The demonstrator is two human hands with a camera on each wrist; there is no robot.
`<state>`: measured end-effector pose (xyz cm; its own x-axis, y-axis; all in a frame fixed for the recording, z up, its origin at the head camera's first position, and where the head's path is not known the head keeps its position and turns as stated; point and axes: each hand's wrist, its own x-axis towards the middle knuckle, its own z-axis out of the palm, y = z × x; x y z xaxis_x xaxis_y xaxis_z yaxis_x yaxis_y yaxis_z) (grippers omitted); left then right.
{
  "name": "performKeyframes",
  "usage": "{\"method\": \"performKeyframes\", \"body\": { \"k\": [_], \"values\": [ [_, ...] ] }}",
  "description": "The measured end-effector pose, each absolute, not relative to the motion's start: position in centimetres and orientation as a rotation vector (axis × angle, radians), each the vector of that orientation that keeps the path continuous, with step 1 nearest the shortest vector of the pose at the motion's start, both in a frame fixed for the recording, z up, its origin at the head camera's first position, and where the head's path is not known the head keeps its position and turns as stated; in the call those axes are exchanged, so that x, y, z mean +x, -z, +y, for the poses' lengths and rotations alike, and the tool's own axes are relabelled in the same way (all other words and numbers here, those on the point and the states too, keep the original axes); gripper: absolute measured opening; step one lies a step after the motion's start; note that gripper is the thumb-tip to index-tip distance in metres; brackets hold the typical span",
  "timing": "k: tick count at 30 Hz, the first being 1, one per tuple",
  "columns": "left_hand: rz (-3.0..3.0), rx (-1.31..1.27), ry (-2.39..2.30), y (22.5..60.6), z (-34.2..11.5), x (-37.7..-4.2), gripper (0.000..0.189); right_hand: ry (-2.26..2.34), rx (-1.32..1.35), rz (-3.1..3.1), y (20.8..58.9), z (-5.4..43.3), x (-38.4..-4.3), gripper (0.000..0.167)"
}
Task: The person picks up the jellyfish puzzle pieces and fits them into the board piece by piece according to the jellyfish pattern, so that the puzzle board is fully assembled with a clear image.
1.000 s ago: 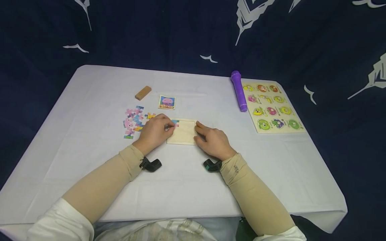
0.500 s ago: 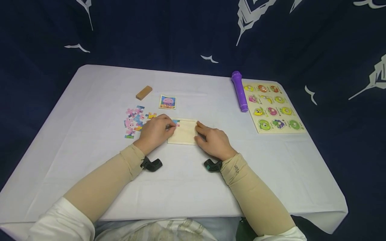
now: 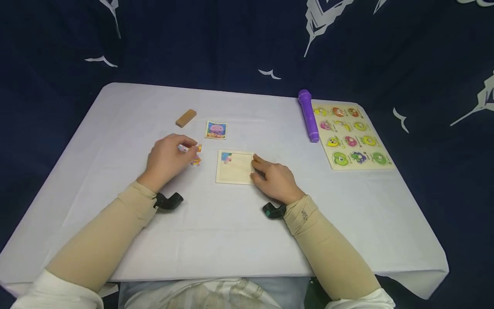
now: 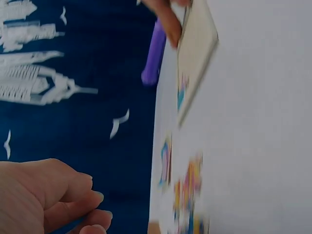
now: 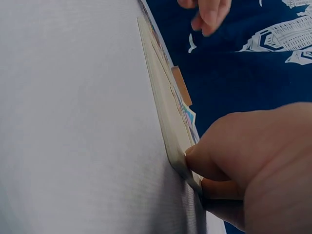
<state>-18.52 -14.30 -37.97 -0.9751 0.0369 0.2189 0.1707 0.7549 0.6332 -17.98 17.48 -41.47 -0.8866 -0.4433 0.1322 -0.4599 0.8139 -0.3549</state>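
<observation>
The right sleeve (image 3: 332, 253) has marks (image 3: 304, 215) too small to read. On the counter (image 3: 216, 240), a purple microphone (image 3: 308, 116) lies beside a fruit board (image 3: 360, 168), far right; a brown block (image 3: 186, 118) and picture card (image 3: 216, 130) lie far left. The wooden tray (image 3: 236, 173) sits between the hands: the right hand (image 3: 275, 182) pinches its right edge; the left hand (image 3: 167, 159), fingers loosely bent, is over puzzle pieces (image 3: 196, 161).

The left hand (image 3: 167, 159) covers part of the loose puzzle pieces (image 3: 196, 160), so I can't count them; the left wrist view smears them into blur; the right hand (image 3: 277, 180) hides some of the near edge of the wooden tray (image 3: 237, 169); the mark (image 3: 304, 215) on its sleeve (image 3: 328, 249) is too small to read.
</observation>
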Motion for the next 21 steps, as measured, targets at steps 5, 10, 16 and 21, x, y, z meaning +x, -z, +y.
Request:
{"method": "performKeyframes", "body": {
  "k": [5, 10, 16, 21],
  "values": [
    [-2.730, 0.009, 1.028, 37.9, -19.3, -17.6, 0.027, -0.603, 0.730, -2.943, 41.6, 17.3, -18.0, 0.049],
    [-2.766, 0.167, 1.017, 39.4, -22.0, -17.1, 0.032, -0.607, 0.730, -2.943, 41.7, 17.5, -18.0, 0.049],
    [-2.913, 0.230, 0.904, 40.9, -22.7, -17.3, 0.043, -0.603, 0.738, -2.943, 41.7, 17.5, -18.0, 0.049],
    [-2.939, 0.235, 0.861, 41.0, -22.3, -17.9, 0.058, -0.602, 0.734, -2.948, 41.6, 17.4, -18.1, 0.050]
  ]
}}
